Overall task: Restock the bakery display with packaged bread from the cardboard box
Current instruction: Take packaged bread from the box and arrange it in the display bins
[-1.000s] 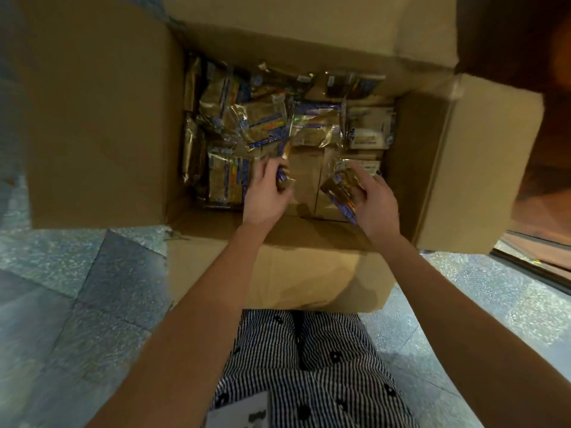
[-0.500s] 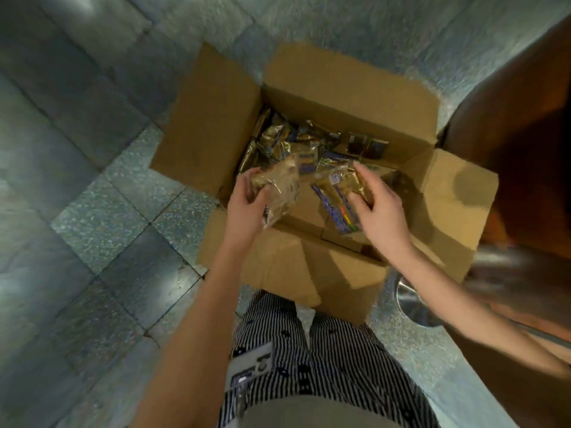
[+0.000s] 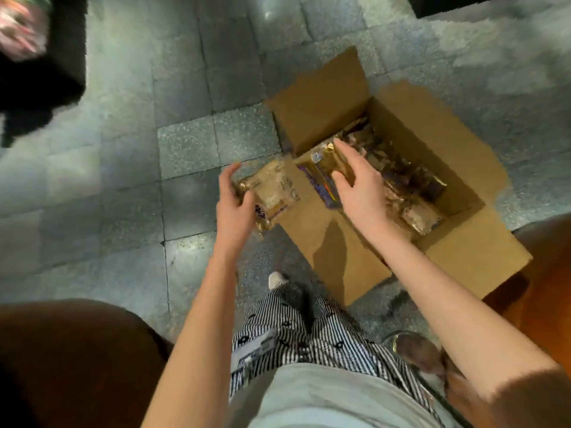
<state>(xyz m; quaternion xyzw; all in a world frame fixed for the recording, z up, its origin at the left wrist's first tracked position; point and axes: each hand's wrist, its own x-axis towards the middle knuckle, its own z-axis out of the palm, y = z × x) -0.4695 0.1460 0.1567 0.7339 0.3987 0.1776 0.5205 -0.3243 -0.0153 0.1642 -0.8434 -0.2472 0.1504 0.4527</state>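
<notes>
The cardboard box (image 3: 398,128) stands open on the tiled floor (image 3: 185,143), ahead of the person and a little to their right, with its flaps turned outward. The near flap (image 3: 340,242) lies flat toward the person's legs. The left flap (image 3: 321,97) stands up at a slant. Inside the box lies a heap of loose packets (image 3: 414,196) in gold and clear wrap with purple print. They are too blurred to count.

The left hand (image 3: 234,208) is out over bare floor, just beside the box's left corner. Its grip is closed round the left end of a bread packet (image 3: 272,186), fingers on the far edge and thumb on the near face. This packet is outside the box and off the floor, and its right end reaches the edge of the near flap.

The right hand (image 3: 360,188) is above the near-left corner of the box. Its grip pinches a second packet (image 3: 321,168), with fingers laid along the far side and the thumb pressed on the near side. The packet is tilted, purple stripe downward. The two packets sit side by side; I cannot tell whether they touch.

Below the arms are striped trousers (image 3: 312,332) with a badge (image 3: 253,350), and a pale shoe tip (image 3: 276,279) rests on the floor near the box. A brown rounded surface (image 3: 61,350) fills the near-left of the view.
</notes>
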